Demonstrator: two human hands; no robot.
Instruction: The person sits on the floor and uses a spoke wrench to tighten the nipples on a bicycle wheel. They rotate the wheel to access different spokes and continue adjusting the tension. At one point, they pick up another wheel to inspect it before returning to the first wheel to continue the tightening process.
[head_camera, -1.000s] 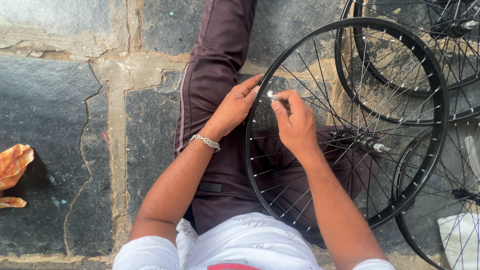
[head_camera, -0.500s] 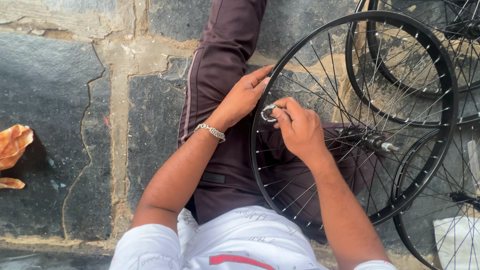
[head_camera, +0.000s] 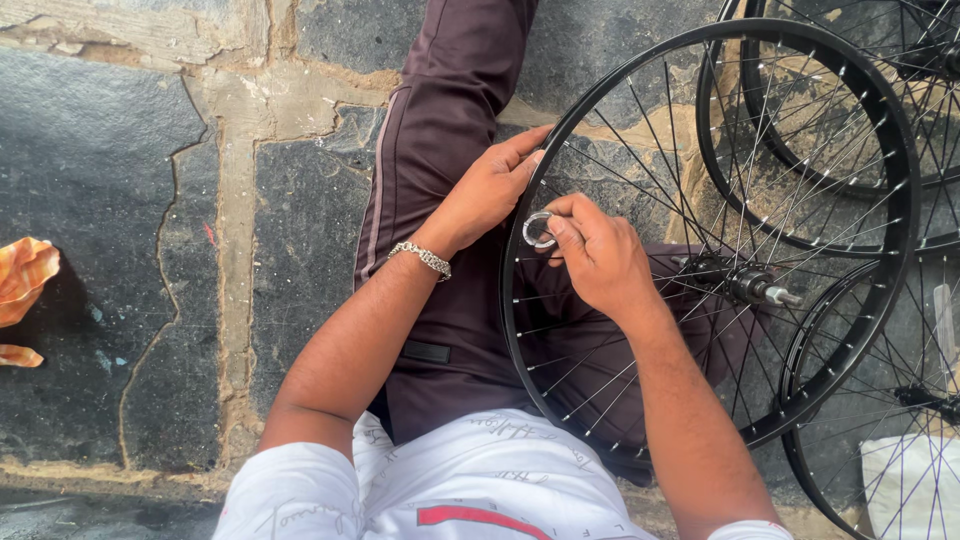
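A black spoked bicycle wheel (head_camera: 895, 150) rests across my lap, its hub and axle (head_camera: 748, 285) right of centre. My left hand (head_camera: 487, 192), with a metal chain bracelet on the wrist, grips the wheel's rim at its left side. My right hand (head_camera: 597, 257) pinches a small round silver spoke wrench (head_camera: 537, 229) against the spokes just inside the rim, close to the left hand's fingers. I sit with legs in dark maroon trousers (head_camera: 450, 110) stretched out on the floor.
Two more black spoked wheels lie at the right, one (head_camera: 800, 185) at the top and one (head_camera: 810, 480) at the bottom corner. The floor is dark stone slabs (head_camera: 100, 200) with pale joints. An orange cloth (head_camera: 22, 275) lies at the left edge.
The view has shifted slightly, with the wheel and hands now a bit lower and to the right. My right hand has turned the wrench a little on the spoke; the left hand keeps its grip.
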